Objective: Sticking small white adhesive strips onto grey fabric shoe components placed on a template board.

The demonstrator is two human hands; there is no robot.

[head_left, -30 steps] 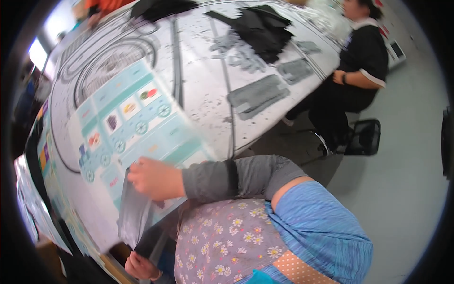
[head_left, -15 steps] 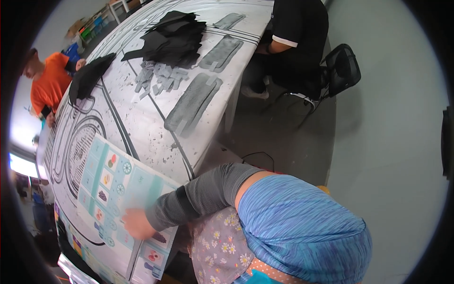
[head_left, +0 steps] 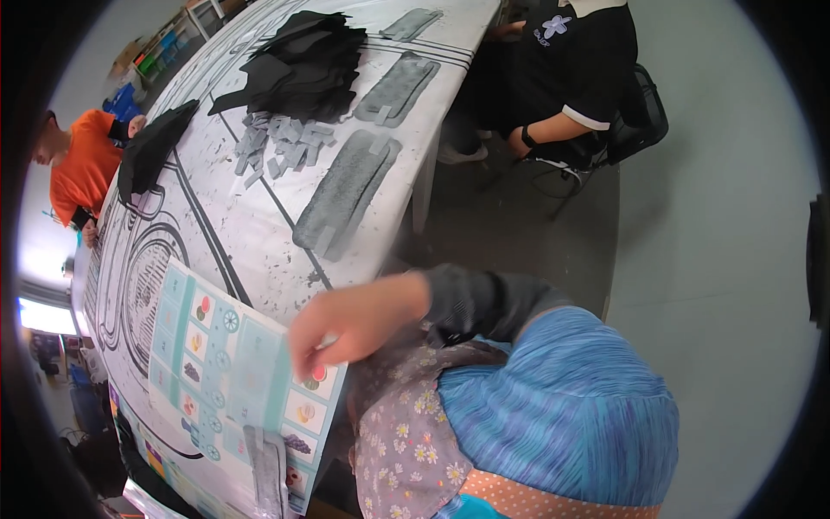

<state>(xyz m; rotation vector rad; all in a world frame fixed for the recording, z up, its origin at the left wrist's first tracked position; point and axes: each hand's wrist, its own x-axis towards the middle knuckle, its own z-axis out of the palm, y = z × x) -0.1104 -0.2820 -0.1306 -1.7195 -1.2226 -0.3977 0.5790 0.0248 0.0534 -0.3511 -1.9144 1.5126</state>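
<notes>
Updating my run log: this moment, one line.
right hand: over printed sheet, blurred | left hand: not in view | gray pad: on sheet

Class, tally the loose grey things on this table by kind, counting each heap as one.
Large grey oblongs on the white tabletop: 3
Grey oblong on the fruit-picture sheet: 1
Heap of small grey pieces: 1
Total: 5

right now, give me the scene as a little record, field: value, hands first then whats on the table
right hand: blurred, fingers bent, over the printed sheet; nothing seen held
left hand: not in view
on the sheet: a grey strip
farther along the table: black pile, small grey pieces, three grey pads
others: person in orange, person in black
</notes>
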